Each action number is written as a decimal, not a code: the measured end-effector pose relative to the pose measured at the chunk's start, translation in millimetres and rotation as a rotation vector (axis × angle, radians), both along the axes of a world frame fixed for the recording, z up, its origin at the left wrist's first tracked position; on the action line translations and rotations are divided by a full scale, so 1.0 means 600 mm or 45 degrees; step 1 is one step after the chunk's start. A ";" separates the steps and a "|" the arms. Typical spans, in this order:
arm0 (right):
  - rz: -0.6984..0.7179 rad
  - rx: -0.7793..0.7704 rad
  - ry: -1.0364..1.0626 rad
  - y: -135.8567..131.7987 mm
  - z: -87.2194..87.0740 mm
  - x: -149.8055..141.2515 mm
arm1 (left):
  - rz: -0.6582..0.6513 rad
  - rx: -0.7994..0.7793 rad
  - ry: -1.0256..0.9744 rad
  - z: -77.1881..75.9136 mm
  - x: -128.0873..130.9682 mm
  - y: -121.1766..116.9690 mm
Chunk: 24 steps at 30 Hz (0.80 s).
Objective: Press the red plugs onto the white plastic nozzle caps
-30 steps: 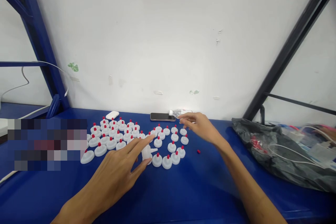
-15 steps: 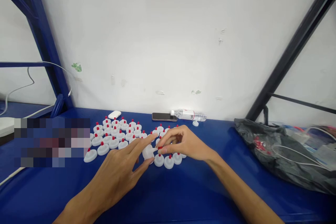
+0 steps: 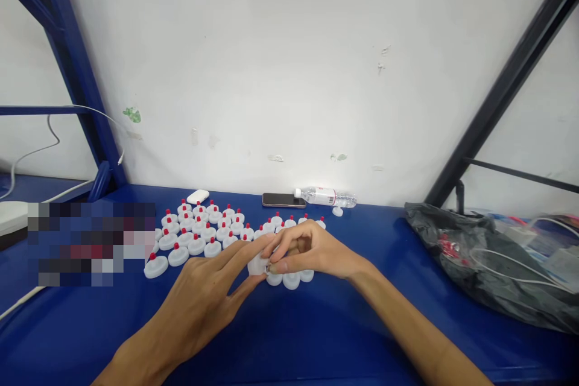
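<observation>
Head view, held piece: a white, slightly cloudy plastic piece (image 3: pixel 257 265) with a rounded body, between the tips of the left grip (image 3: pixel 210 283); its far end is hidden.
Left grip: grasping that piece, index finger stretched over its upper side, thumb under its lower side, back of the hand turned up.
Right grip (image 3: pixel 316 251): fingers curled, thumb and fingertips drawn close at the right end of the held piece; they cover whatever lies between, so I cannot tell whether they grasp it.
Forearms: both slant in from below, the left wrist low, the right one bent slightly.
Capped pieces: round, wide-based white plastic pieces (image 3: pixel 178 255) with narrow red tips (image 3: pixel 176 246), crowded to the left of the left grip; more stand behind and under the right grip, partly covered by it.
Surface (image 3: pixel 289 338): smooth, glossy blue, beneath both grips.
Beyond the grips: a flat dark phone (image 3: pixel 284 200), a clear bottle (image 3: pixel 323 196) lying on its side, and a small white disc (image 3: pixel 337 211) near it.
Right of the right grip, well apart: a crumpled, dark grey plastic bag (image 3: pixel 434 226) with small red bits (image 3: pixel 449 248) showing.
Wall (image 3: pixel 271 72): matt white, scuffed and flaking, behind everything.
</observation>
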State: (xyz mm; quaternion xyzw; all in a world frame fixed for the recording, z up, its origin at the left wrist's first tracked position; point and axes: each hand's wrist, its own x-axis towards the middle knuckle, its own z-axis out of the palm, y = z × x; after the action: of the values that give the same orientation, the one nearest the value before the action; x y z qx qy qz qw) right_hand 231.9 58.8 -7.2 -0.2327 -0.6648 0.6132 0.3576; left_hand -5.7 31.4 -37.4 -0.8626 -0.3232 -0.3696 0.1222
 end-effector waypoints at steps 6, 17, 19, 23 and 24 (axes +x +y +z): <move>0.052 -0.092 0.064 -0.001 0.002 0.004 | -0.048 0.007 -0.089 0.004 0.002 -0.005; 0.224 -0.095 0.108 -0.006 -0.010 -0.008 | -0.106 0.046 -0.097 -0.001 -0.002 -0.007; 0.287 -0.139 0.159 -0.010 -0.016 -0.015 | -0.115 0.048 -0.116 0.002 0.002 -0.008; 0.291 -0.133 0.221 -0.007 -0.027 -0.023 | -0.173 0.032 -0.120 0.008 0.007 -0.005; 0.263 -0.126 0.217 -0.004 -0.027 -0.023 | -0.190 0.013 -0.120 0.009 0.007 -0.004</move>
State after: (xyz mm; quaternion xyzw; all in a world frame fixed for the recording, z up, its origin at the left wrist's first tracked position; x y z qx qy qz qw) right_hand 218.4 56.2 -23.4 -0.1276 -0.6214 0.6962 0.3360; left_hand -1.7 28.7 -31.8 -0.8652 -0.2615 -0.4196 0.0834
